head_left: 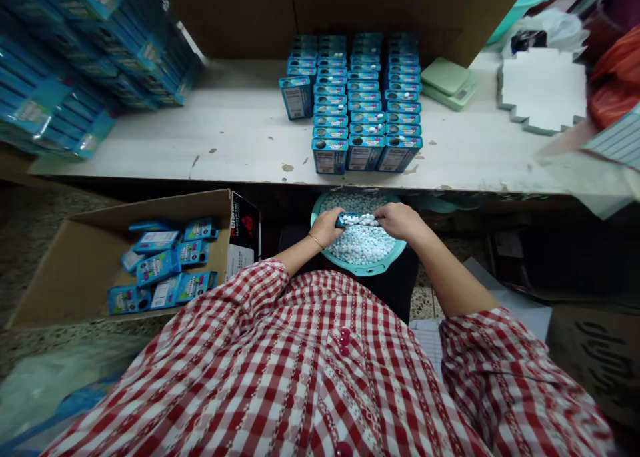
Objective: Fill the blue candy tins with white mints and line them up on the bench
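Blue boxes (365,104) stand in rows on the worktop (240,140); left hand (326,227) and right hand (397,220) grip one more box (347,220) above a teal tray (395,254) of white candies (363,245), many left.

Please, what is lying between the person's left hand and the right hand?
The head view shows a small blue tin with white candies heaped along it, between the left hand and the right hand, above a teal basin.

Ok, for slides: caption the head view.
Left hand and right hand hold a blue box above white candies in a teal basin.
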`<state>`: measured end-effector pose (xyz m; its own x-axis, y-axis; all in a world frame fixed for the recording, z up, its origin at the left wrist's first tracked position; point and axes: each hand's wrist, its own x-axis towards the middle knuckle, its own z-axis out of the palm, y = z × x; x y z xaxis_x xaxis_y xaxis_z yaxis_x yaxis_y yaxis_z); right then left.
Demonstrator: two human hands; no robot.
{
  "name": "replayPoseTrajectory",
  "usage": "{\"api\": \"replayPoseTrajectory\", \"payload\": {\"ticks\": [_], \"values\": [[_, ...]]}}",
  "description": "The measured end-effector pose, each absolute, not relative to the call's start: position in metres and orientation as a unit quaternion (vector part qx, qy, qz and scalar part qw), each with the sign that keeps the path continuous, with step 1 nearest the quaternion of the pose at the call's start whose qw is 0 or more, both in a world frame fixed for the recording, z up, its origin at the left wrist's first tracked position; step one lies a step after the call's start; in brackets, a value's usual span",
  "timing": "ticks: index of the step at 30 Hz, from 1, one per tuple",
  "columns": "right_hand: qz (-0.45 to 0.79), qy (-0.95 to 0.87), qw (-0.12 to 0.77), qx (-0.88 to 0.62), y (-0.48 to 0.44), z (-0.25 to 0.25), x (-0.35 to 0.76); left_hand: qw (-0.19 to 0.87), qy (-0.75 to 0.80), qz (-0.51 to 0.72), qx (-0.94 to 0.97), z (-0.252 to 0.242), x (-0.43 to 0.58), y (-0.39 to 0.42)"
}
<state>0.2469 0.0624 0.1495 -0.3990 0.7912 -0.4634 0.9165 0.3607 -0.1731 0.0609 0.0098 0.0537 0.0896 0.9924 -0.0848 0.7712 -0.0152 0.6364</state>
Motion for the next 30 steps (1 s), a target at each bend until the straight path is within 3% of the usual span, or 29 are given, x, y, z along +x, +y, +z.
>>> {"api": "replayPoseTrajectory", "payload": {"ticks": [4, 10, 14, 21, 25, 30], "values": [[-0.164, 0.815, 0.195, 0.521, 0.056, 0.17, 0.224, 0.28, 0.643, 0.2, 0.685, 0.051, 0.061, 0.008], [-0.155, 0.823, 0.18, 0.516, 0.048, 0.171, 0.247, 0.305, 0.631, 0.262, 0.663, 0.051, 0.052, 0.007], [-0.183, 0.798, 0.151, 0.554, 0.046, 0.145, 0.293, 0.356, 0.632, 0.334, 0.602, 0.047, 0.04, 0.007], [-0.211, 0.73, 0.202, 0.618, 0.022, 0.058, 0.292, 0.546, 0.62, 0.46, 0.324, 0.016, 0.033, 0.009], [-0.253, 0.704, 0.133, 0.651, 0.02, 0.004, 0.254, 0.625, 0.588, 0.473, 0.201, 0.002, 0.052, 0.014], [-0.324, 0.679, 0.015, 0.659, 0.029, -0.022, 0.249, 0.658, 0.567, 0.451, 0.204, 0.009, 0.068, 0.016]]}}
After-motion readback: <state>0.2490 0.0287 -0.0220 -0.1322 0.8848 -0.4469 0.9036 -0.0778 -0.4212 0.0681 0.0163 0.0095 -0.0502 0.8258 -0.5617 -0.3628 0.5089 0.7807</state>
